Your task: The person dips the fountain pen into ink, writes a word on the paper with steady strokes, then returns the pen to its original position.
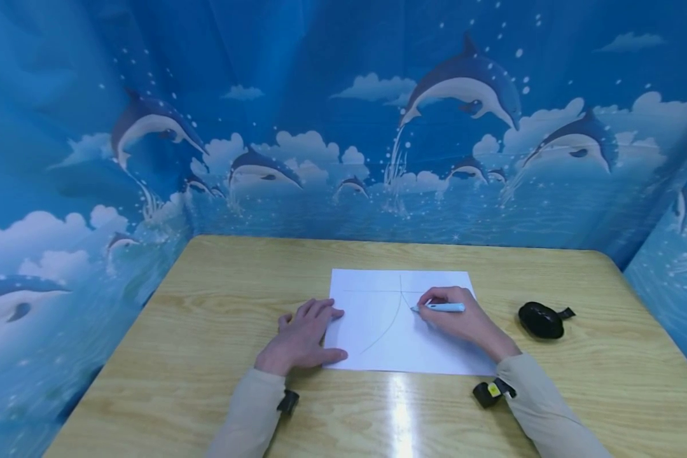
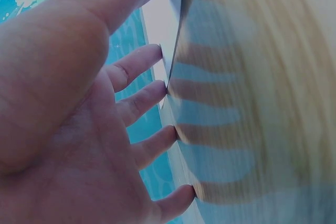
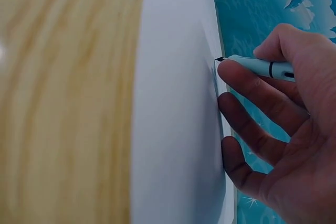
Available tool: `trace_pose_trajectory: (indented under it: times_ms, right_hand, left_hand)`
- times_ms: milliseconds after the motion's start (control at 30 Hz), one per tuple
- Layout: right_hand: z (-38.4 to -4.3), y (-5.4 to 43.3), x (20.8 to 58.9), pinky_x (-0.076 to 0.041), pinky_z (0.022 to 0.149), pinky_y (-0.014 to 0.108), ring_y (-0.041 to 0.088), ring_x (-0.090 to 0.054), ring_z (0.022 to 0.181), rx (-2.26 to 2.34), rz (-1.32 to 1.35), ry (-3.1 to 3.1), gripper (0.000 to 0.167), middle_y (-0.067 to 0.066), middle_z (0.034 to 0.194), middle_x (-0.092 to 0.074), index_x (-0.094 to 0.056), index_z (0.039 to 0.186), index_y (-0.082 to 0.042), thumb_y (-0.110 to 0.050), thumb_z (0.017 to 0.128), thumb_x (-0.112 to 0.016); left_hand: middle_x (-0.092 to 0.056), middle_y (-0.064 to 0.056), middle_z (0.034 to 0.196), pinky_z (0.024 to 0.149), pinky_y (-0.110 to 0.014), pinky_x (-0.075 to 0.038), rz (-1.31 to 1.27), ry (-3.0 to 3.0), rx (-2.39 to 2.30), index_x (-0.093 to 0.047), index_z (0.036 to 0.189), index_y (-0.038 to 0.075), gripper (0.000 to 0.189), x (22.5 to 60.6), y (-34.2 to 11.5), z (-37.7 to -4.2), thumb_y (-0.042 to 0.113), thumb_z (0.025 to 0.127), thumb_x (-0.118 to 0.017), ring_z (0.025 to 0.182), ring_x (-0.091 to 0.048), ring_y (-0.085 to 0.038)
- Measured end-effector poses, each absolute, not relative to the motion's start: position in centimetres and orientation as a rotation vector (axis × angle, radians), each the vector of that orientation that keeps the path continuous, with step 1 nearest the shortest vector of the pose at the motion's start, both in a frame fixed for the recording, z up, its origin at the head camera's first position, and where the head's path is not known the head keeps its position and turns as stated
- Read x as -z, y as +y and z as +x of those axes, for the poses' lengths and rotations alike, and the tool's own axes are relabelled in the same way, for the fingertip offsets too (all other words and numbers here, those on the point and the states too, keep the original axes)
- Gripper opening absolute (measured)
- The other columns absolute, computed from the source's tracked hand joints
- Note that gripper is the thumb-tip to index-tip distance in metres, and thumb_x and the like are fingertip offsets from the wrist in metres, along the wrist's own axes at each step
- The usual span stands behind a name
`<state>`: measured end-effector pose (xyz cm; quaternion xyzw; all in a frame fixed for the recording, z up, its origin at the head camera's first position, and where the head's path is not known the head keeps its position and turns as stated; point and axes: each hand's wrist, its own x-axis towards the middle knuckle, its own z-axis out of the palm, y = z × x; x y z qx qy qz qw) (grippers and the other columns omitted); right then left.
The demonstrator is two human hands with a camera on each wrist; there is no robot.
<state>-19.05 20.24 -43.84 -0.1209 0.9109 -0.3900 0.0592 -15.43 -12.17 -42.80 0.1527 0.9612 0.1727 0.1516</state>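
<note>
A white sheet of paper (image 1: 435, 346) lies on the wooden table, bearing a horizontal line, a short vertical line and two thin curves that spread downward from where they cross. My right hand (image 1: 455, 315) pinches a light blue pen (image 1: 448, 307) between thumb and fingers, its tip at the lower end of the shorter right-hand curve. In the right wrist view the dark nib of the pen (image 3: 252, 65) meets the paper (image 3: 178, 103). My left hand (image 1: 303, 337) rests with spread fingers at the left edge of the sheet; the left wrist view shows its fingertips (image 2: 153, 52) at the paper and tabletop.
A glossy black oval case (image 1: 541, 320) with a short strap lies on the table (image 1: 607, 381) right of the paper. Black wrist cameras (image 1: 486, 394) sit at both cuffs. A blue dolphin-print curtain (image 1: 320, 127) stands behind the table and along its sides.
</note>
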Motion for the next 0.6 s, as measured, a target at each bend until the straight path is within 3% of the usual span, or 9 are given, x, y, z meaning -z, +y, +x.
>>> trace_pose_trajectory:
  times_ms: [267,600]
  right_hand:
    - [-18.69,20.49,43.84,-0.055,0.097,0.047,0.026,-0.069,0.113,1.192,-0.372,2.746,0.013,0.002,0.111,-0.076,-0.077,0.101,-0.018,-0.023,0.094,-0.068]
    - [-18.45,20.67,43.97,-0.053,0.093,0.039,0.023,-0.068,0.110,1.146,-0.337,2.739,0.010,0.000,0.109,-0.076,-0.077,0.098,-0.021,-0.025,0.093,-0.069]
  left_hand:
    - [-0.032,-0.004,0.167,0.113,-0.077,-0.023,0.438,2.759,-0.509,-0.050,0.150,0.022,0.073,42.67,-12.23,-15.45,0.051,0.088,-0.077,0.157,-0.021,-0.039]
    - [-0.032,-0.003,0.167,0.113,-0.077,-0.023,0.432,2.758,-0.500,-0.050,0.150,0.023,0.074,42.71,-12.21,-15.44,0.051,0.088,-0.076,0.157,-0.020,-0.038]
